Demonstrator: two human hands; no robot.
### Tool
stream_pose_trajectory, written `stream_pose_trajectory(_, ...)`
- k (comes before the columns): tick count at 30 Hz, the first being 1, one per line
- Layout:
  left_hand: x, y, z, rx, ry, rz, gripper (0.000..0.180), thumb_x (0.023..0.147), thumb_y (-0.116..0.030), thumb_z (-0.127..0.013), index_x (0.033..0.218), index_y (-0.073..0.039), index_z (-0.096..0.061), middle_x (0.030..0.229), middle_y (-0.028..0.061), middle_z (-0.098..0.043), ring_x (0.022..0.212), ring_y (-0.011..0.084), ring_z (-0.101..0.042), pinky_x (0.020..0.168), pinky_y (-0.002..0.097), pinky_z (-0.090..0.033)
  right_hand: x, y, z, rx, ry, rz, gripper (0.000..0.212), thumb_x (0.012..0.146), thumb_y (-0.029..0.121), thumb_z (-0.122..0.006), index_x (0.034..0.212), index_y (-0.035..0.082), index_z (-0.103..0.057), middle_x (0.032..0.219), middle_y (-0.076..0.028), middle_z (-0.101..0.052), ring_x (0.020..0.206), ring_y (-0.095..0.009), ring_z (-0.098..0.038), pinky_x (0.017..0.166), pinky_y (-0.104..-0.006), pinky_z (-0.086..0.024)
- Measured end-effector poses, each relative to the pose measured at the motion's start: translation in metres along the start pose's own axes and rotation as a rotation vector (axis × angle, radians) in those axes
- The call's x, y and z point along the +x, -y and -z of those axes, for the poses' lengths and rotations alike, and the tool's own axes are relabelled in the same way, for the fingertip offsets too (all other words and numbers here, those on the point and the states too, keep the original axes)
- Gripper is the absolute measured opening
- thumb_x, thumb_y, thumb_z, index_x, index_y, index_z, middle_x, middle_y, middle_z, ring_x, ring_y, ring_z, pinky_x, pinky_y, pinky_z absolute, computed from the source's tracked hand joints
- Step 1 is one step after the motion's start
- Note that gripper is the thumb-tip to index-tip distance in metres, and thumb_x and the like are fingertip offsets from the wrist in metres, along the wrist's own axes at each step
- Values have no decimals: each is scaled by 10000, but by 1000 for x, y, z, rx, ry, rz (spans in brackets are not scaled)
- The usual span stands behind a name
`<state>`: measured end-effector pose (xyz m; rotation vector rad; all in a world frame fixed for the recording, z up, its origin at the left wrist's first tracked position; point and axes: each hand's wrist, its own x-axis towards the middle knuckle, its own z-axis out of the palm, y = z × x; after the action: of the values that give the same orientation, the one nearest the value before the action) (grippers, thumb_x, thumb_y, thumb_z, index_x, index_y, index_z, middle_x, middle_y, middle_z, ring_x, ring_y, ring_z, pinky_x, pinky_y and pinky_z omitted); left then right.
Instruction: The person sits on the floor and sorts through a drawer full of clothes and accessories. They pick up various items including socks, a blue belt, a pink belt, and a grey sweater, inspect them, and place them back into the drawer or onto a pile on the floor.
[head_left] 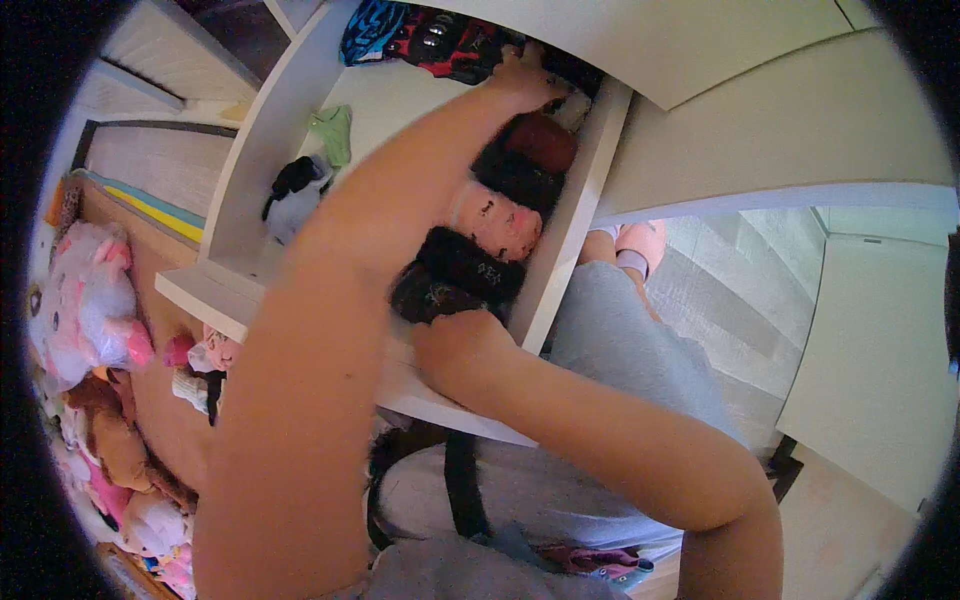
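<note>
My left hand [528,82] reaches across an open white drawer [390,95] into its far right corner, among dark folded pieces of clothing; its fingertips are partly hidden. Near the drawer's front, my right hand [465,345] is closed against the nearest black rolled socks [430,295], its fingers mostly out of sight. Between the hands, a row of rolls runs along the drawer's right wall: a black roll with light marks [475,265], a pink patterned roll [495,222] and a dark red and black roll [530,150].
Black, red and blue folded cloth [430,38] lines the drawer's back. A green sock [333,133] and a grey and black bundle [295,200] lie on its left side. Plush toys [90,300] are piled at the left. A pink slipper [642,245] shows on the floor at right.
</note>
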<state>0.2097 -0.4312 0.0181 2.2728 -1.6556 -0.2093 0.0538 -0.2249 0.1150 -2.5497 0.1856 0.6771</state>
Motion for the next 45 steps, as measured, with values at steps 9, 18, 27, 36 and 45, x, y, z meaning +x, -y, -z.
stream_pose_trajectory(9, -47, 22, -31, -64, 345, 185, 687, 716, -410, -465, 1205, 23, -254, 1229, 232, -266, 1145, 391, -245, 902, 442, -293, 14, -18, 5, 279, 101, -200, 263, 712, 62, -442, 970, 10, -451, 822, -193, -561, 766, -330, -552, 667, -388, -440)
stream_pose_trajectory(18, -74, 105, 99, -37, 587, -65, 291, 682, -266, -520, 837, -26, -571, 788, 146, -559, 748, 244, -550, 579, 389, -437, 13, -19, 9, 191, 25, -127, 223, 711, 77, -481, 933, 65, -499, 883, -156, -548, 830, -318, -524, 699, -392, -417)
stream_pose_trajectory(27, -65, 98, 51, 116, 200, -146, 457, 691, -257, -487, 1093, -43, -447, 994, 168, -522, 964, 312, -474, 798, 376, -400, 0, 9, 8, 111, -246, 22, 175, 695, 110, -453, 834, 28, -518, 779, -142, -548, 705, -295, -567, 592, -380, -474)
stream_pose_trajectory(36, -21, 91, 38, 125, 145, -2, 339, 667, -225, -485, 957, -57, -537, 892, 168, -557, 840, 277, -550, 725, 397, -436, 4, 6, 3, 34, -152, 24, 149, 705, 115, -449, 827, 50, -503, 756, -99, -532, 702, -245, -557, 570, -342, -460)
stream_pose_trajectory(45, -42, 126, 91, 476, -275, 37, 467, 666, -110, -520, 1120, -177, -430, 1184, 106, -382, 1099, 281, -363, 848, 468, -325, 7, 7, 1, 57, -189, 50, 155, 701, 129, -453, 824, 46, -498, 747, -101, -525, 682, -239, -556, 555, -348, -450)
